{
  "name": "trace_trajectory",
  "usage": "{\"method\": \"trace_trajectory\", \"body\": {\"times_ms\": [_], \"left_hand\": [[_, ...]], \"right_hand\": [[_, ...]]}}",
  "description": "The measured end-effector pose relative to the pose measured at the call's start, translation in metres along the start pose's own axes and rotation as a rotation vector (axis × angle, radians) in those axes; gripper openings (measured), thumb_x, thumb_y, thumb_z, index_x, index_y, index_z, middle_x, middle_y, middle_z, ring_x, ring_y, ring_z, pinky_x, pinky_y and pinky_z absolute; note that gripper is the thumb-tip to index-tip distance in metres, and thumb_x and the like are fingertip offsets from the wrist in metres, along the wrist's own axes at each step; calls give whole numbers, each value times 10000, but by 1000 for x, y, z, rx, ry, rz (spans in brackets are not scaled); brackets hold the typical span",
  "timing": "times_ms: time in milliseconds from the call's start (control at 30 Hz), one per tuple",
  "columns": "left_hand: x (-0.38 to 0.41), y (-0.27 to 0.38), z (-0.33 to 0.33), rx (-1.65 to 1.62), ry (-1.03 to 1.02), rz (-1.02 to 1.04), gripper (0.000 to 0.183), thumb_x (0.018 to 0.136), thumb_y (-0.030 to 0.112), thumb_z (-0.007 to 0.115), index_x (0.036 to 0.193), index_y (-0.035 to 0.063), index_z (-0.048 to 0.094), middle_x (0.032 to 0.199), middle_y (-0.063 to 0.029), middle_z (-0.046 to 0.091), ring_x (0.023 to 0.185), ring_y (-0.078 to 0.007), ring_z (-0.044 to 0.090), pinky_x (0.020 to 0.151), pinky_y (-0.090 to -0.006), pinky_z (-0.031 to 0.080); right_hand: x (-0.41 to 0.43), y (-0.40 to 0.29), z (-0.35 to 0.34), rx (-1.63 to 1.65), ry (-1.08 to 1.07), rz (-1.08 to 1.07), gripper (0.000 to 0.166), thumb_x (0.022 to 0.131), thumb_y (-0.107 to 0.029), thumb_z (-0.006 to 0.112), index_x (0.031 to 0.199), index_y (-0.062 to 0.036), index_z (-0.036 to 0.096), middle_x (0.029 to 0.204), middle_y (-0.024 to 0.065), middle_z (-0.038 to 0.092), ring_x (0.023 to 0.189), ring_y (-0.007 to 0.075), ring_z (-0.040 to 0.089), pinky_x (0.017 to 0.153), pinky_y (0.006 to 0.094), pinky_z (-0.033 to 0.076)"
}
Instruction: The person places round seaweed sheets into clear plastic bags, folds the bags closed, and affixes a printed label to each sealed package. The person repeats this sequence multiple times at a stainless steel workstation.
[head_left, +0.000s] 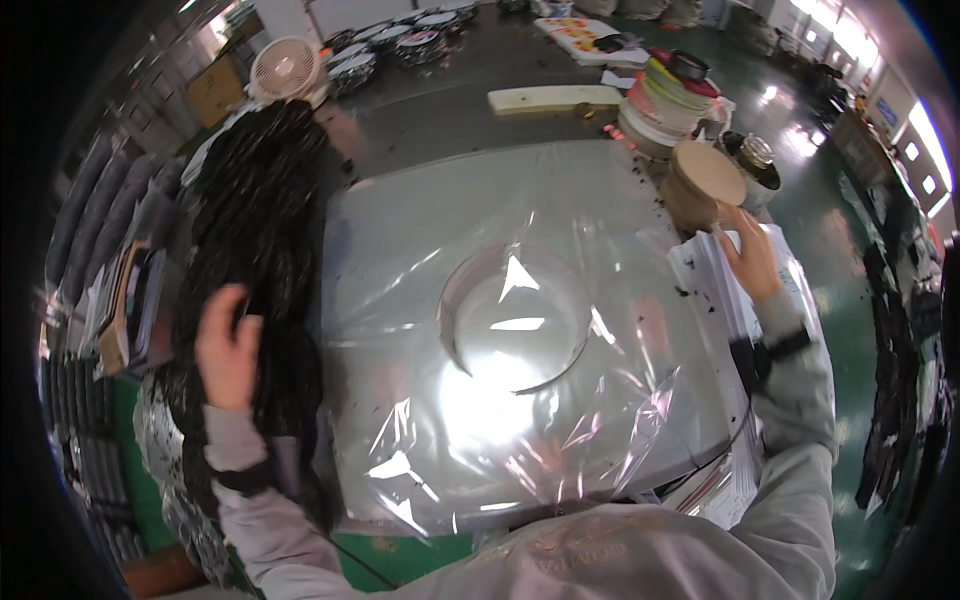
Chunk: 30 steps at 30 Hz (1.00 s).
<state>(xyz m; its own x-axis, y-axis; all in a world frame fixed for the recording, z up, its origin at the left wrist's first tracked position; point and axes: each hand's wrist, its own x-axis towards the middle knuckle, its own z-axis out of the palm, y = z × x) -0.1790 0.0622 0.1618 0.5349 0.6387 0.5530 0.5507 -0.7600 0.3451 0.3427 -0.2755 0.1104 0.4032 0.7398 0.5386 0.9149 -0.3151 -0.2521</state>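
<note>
My left hand (227, 349) is blurred, thumb and fingers apart, over a long heap of dark, glossy, hair-like strands (255, 202). I see nothing held in it. At the right, the fingertips of my right hand (752, 255) meet the near edge of a tan round block or lidded tub (705, 176); whether they grip it is unclear. Between my hands, clear plastic film (405, 292) covers a pale work surface. A thin open ring or loop (448, 322) shows in its middle; whether it lies under or on the film is hard to tell.
Behind the tan piece stand stacked coloured rolls (667, 105) and a jar (756, 152). Papers (724, 292) lie below my right hand. A pale bar (551, 98), a small fan (286, 69) and several wrapped bundles (420, 46) are farther back. Folders (135, 307) stand at the left.
</note>
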Motion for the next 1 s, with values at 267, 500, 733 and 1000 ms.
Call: {"method": "trace_trajectory", "body": {"times_ms": [267,500,733,1000], "left_hand": [[-30,-166,-29,468,-264,-228,669,800,222,674,1371,73,358,1398,-169,370,1282,-352,349,1032,-433,317],[-1,-131,-33,593,-247,-81,504,763,208,683,1213,57,517,1173,-169,574,1067,-338,546,901,-406,446],[-16,-138,-21,734,-47,-207,456,710,65,607,1161,37,545,1148,-135,564,1066,-325,513,888,-417,443],[8,-131,-17,799,229,-163,401,718,-31,532,1112,32,574,1131,-159,577,1101,-340,505,938,-422,392]], "right_hand": [[58,92,56,-8,-48,152,256,715,-147,709,892,-9,588,881,122,594,790,241,584,693,350,467],[46,195,63,312,-235,167,143,770,-38,623,911,-23,619,827,9,564,726,86,516,668,223,430],[52,173,73,-99,-127,-140,108,831,33,506,931,31,547,906,162,527,835,353,552,770,352,441],[40,160,68,16,-57,34,348,784,-120,624,1105,-36,517,1028,114,525,717,209,517,639,313,450]]}}
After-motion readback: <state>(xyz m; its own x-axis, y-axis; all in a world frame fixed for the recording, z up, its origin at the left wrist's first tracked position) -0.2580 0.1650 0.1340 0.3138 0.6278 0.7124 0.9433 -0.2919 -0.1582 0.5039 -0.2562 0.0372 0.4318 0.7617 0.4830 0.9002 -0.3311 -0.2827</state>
